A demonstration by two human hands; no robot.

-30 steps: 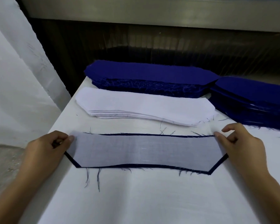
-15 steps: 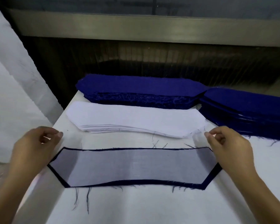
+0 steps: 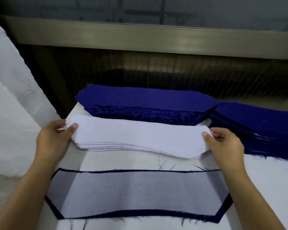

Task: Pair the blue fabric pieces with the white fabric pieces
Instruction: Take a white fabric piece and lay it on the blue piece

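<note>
White fabric pieces [image 3: 140, 135], and that's where your fingers are: left thumb [image 3: 73, 126] pressed on top of the stack's left tip, the other fingers curled round its far edge, so your left hand [image 3: 53, 140] has that end in a pinch. Right thumb [image 3: 206, 136] lies flat on the right tip with the fingers curled behind it, your right hand [image 3: 226, 145] pinching too. How many layers you've caught, you can't tell from here.

The stack lies mid-table, its long axis running left to right, tapered ends pointing out to each side, near edge dipping in a shallow curve. Just in front of you sits a paired set [image 3: 140, 193]: a white piece on a blue one, same left-to-right lie, blue showing as a thin border all round, loose threads trailing off it. Right behind the white stack is a thick blue stack [image 3: 145, 100], also lengthwise across, with a second blue stack [image 3: 259, 120] beside it on the right, slightly angled. All of it rests on the white table [image 3: 264, 180].
</note>
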